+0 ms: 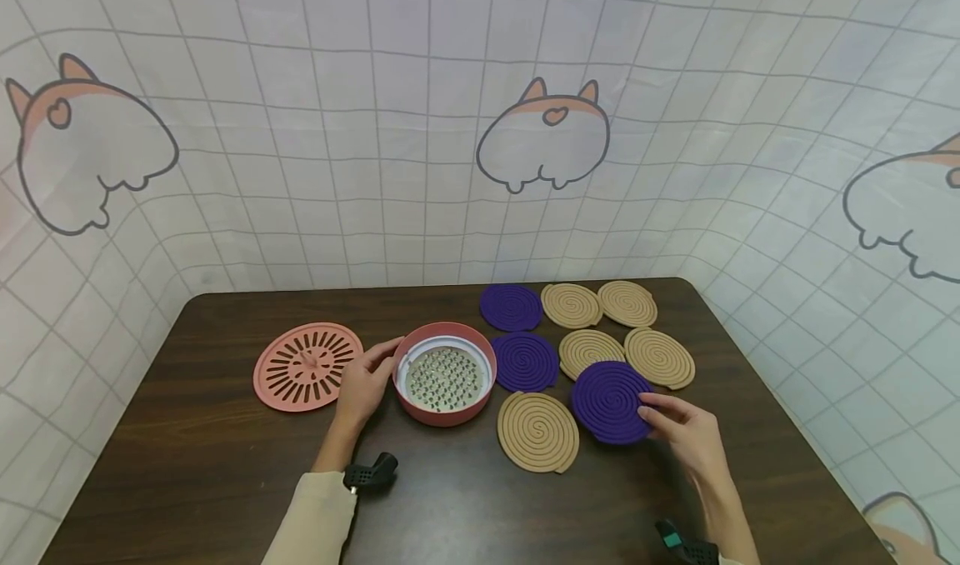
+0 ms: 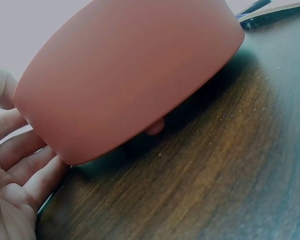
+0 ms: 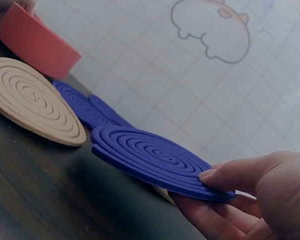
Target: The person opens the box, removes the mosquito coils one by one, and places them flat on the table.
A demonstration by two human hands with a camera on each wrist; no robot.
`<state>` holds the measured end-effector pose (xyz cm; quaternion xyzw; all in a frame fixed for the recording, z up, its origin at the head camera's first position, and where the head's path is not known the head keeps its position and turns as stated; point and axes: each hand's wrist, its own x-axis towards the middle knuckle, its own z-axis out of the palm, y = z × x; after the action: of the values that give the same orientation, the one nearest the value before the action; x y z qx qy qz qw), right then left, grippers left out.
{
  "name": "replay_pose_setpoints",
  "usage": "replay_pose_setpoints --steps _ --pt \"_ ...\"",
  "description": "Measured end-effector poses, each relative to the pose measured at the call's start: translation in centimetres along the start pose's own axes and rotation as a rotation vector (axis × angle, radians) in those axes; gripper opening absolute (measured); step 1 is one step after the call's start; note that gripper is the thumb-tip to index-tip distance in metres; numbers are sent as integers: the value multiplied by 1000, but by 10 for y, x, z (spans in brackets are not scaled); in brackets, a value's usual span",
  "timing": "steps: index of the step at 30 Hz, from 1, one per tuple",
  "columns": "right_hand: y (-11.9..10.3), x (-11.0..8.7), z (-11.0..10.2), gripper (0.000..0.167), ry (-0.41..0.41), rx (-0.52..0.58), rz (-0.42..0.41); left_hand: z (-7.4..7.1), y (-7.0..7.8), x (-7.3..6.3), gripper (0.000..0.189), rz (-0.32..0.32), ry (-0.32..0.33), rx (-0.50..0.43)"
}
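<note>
My right hand [image 1: 688,433] pinches a purple mosquito coil [image 1: 611,402] at its right edge, thumb on top and fingers beneath. In the right wrist view that coil [image 3: 155,155] is held up off the table. My left hand [image 1: 366,386] holds the left side of a round pink mosquito coil holder [image 1: 442,417], which has a white inner ring and a studded metal plate. The left wrist view shows the holder's outer wall [image 2: 130,75], a small foot under it, and my fingers [image 2: 22,147] against its side. Left of that hand lies the slotted pink lid [image 1: 307,367].
Two more purple coils [image 1: 510,307] and several tan coils [image 1: 537,432] lie flat on the dark wooden table [image 1: 465,507], right of the holder. White gridded cloth [image 1: 420,148] with cartoon animals hangs behind and at the sides. Both wrists wear black camera straps [image 1: 371,472].
</note>
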<state>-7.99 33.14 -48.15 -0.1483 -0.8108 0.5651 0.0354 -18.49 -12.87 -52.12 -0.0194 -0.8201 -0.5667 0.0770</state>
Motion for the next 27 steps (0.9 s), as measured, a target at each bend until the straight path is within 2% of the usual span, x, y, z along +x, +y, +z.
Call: replay_pose_setpoints --steps 13,21,27 --pt "15 -15 -12 45 16 10 42 1 -2 1 32 -4 -1 6" --pt "19 -19 -18 43 44 30 100 0 -2 1 32 -13 -2 7" --pt "19 -23 -18 42 10 38 105 0 -2 1 33 -11 -5 1"
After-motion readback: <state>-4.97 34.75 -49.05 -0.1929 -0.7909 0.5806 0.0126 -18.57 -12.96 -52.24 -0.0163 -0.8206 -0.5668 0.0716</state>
